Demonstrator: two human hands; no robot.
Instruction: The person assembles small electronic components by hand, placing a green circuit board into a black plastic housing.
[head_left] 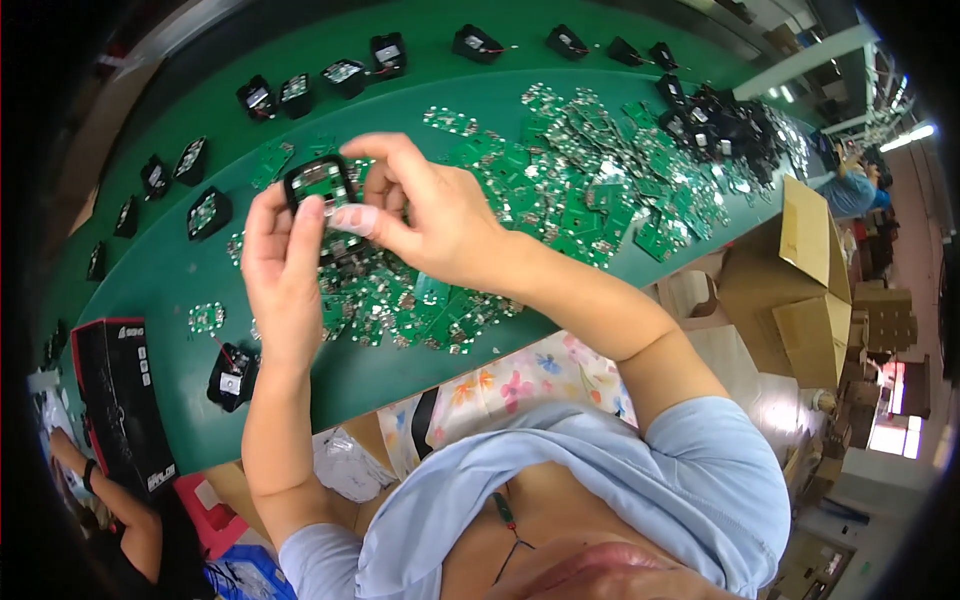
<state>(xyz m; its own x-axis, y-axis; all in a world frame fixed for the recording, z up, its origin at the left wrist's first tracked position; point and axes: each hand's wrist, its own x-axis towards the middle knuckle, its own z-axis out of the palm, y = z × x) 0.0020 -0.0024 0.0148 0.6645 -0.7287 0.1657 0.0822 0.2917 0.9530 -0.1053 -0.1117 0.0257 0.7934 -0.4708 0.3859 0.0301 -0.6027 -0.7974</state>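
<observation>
Between my two hands is a small black plastic housing with a green circuit board seated in its open side. My left hand grips it from the left, thumb pressing on the near edge of the board. My right hand holds the other side, its thumb against the board's lower right corner and its index finger bent over the far rim. A pale wrap covers the right thumb's tip. Loose green circuit boards lie spread under and beside both hands. Nearer my left forearm sits another black housing with a red wire.
A big heap of circuit boards covers the green table, with a pile of black housings at far right. Filled housings line the far side. A black box stands left, near another person's arm. Right is an open carton.
</observation>
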